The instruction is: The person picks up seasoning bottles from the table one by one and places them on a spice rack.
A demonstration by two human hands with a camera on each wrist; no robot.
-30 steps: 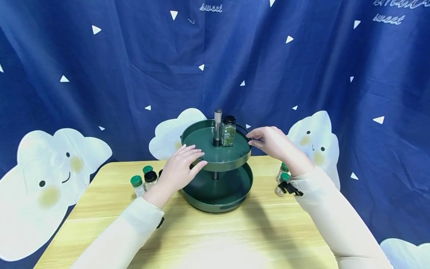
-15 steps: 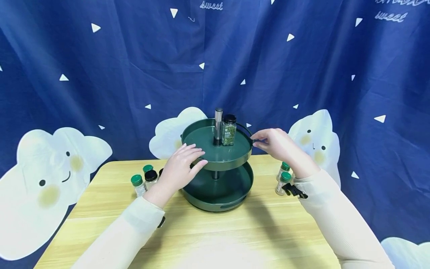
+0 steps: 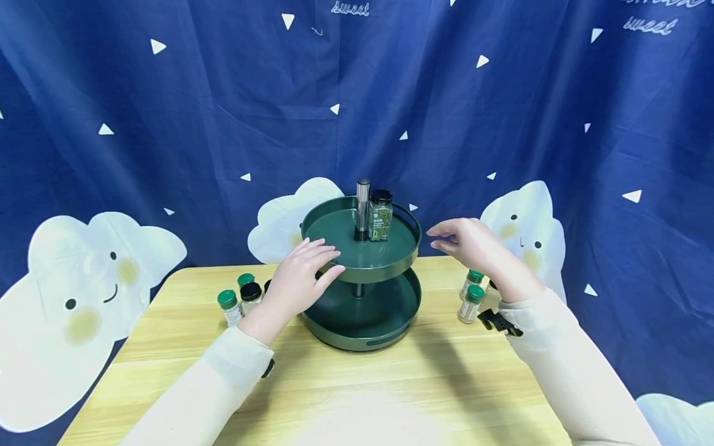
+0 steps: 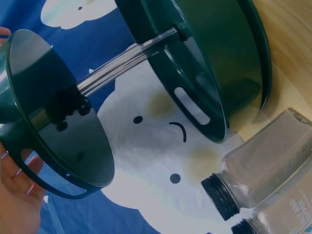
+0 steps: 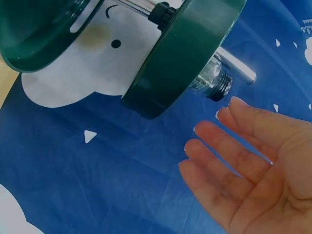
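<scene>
A two-tier dark green round rack with a metal centre post stands on the table. On its upper tray is a glass jar of green dried herb with a black lid. My left hand lies at the upper tray's front left edge, fingers fairly straight; in the left wrist view, its fingers show beside and through the rim's slot. To the right of the upper tray, my right hand is in the air, apart from the rim. The right wrist view shows its palm with relaxed fingers and nothing held.
Left of the rack stand several jars, including a green-capped one and a black-capped one. On the right, near my right forearm, are green-capped jars and one partly behind the wrist. A blue curtain hangs behind the table.
My right hand has drawn away from the upper tray's right rim, moving right and slightly down. The left hand, rack and herb jar have stayed in place.
</scene>
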